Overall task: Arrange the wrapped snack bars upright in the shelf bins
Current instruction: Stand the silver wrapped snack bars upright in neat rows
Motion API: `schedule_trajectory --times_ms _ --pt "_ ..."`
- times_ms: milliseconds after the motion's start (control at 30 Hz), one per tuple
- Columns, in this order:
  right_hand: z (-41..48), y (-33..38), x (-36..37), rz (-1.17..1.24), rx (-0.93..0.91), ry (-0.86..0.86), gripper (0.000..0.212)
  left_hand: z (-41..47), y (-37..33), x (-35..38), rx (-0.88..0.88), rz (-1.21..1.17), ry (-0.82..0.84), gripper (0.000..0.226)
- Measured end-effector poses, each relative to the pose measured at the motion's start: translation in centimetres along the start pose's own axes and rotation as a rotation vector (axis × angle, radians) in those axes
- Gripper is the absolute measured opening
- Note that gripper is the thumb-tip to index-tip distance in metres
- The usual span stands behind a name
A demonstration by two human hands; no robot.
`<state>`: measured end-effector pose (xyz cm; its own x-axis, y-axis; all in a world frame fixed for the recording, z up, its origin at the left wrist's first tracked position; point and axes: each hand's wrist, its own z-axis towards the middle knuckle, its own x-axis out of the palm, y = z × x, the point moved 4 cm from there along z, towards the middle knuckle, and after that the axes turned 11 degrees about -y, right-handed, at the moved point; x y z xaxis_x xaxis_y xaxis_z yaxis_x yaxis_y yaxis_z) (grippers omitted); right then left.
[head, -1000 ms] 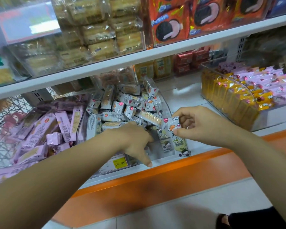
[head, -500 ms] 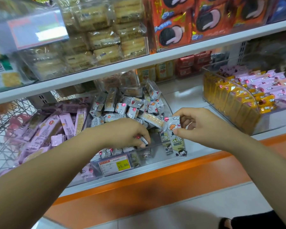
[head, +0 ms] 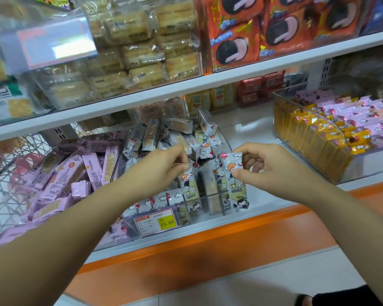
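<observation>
While the left hand [head: 161, 173] curls its fingers and pinches the crimped top of one wrapped snack bar [head: 186, 186], the right hand [head: 272, 168] pinches the top of a second bar [head: 236, 186] between thumb and forefinger, its other fingers loosely curled. Both bars stand upright at the front of a clear plastic bin [head: 208, 214], their glossy silver-white foil printed with cartoon figures. The second sits at the bin's right end. Behind them, matching bars [head: 177, 133] lie heaped. A yellow price tag [head: 158, 223] fronts the bin.

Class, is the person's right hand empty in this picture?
No, the right hand pinches the top of a wrapped snack bar, held upright.
</observation>
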<state>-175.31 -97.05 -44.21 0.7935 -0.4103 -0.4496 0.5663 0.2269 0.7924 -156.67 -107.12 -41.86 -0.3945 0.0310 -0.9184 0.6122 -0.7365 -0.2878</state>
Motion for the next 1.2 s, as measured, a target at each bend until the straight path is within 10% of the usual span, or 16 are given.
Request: schedule_trajectory --times_ms 1200 --pt "0.1 0.4 0.6 -0.011 -0.011 -0.045 0.021 -0.6 0.3 3.2 0.051 0.184 0.185 0.024"
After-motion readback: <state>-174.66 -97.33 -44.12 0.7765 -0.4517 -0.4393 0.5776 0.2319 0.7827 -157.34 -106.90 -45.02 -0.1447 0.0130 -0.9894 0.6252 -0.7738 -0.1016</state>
